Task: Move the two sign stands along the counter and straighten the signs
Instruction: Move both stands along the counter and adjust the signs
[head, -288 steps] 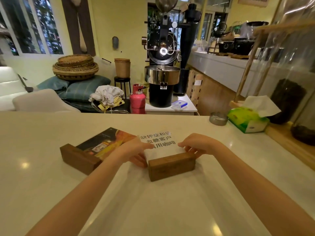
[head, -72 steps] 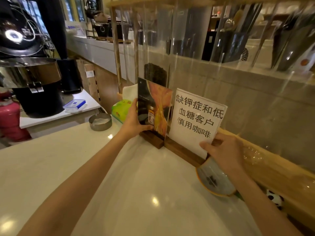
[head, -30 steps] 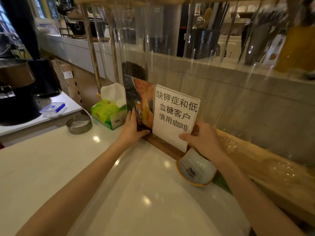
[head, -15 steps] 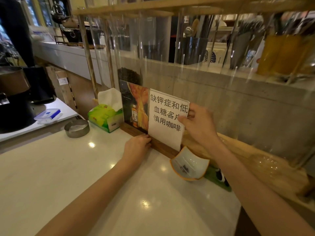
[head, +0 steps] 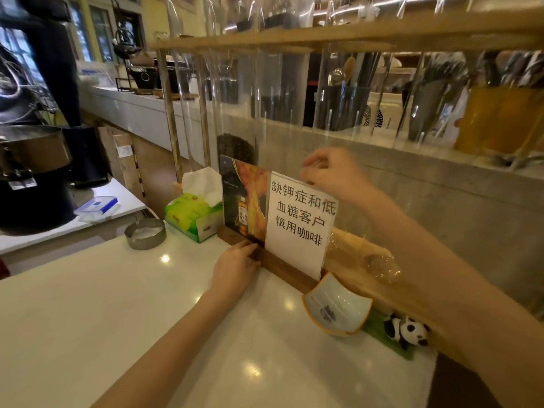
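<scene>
Two sign stands stand side by side at the back of the white counter (head: 88, 334), against the wooden rack base. The left one holds a dark and orange picture sign (head: 243, 201). The right one holds a white sign with black Chinese characters (head: 300, 222) in a wooden base (head: 290, 270). My left hand (head: 235, 269) rests flat on the counter, fingertips touching the wooden bases where the two stands meet. My right hand (head: 329, 172) pinches the top edge of the white sign.
A green tissue box (head: 191, 216) and a metal ashtray (head: 145, 233) sit left of the stands. A tilted ceramic dish (head: 335, 307) and a small panda figure (head: 407, 331) lie to the right. Clear tubes on a wooden rack (head: 323, 39) rise behind.
My right hand has risen from the white sign's right edge to its top edge. My left hand stays at the wooden bases. The camera has come closer.
</scene>
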Tool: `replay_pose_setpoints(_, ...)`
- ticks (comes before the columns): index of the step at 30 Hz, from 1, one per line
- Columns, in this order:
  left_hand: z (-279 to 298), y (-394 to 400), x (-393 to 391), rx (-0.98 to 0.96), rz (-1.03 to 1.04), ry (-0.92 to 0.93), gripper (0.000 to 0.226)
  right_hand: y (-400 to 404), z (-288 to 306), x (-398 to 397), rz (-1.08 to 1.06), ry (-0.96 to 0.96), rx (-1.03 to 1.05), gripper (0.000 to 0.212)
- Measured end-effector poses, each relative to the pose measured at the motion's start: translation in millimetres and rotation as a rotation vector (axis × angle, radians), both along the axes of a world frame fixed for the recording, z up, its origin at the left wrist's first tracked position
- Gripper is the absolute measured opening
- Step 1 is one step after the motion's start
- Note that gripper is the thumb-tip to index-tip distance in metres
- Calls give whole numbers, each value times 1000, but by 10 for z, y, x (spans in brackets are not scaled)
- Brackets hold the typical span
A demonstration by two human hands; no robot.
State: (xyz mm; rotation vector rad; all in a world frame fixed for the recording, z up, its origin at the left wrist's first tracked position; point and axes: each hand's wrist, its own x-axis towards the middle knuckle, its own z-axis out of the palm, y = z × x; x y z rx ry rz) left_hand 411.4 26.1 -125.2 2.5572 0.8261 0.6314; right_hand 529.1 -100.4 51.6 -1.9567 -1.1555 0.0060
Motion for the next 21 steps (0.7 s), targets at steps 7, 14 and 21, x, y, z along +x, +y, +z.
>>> replay_pose_setpoints(7,-78,252,7,-59,15,11,37,646,155,-32,150,-167,-281,26)
replay_pose_setpoints(14,-130,273,79,-37,25,-12,28,890,55,-101,160,-144,-302,30)
replay_pose_setpoints(21,-161,283,64,-69,-1,-28,37,918,16,-116,147,-198,-232,17)
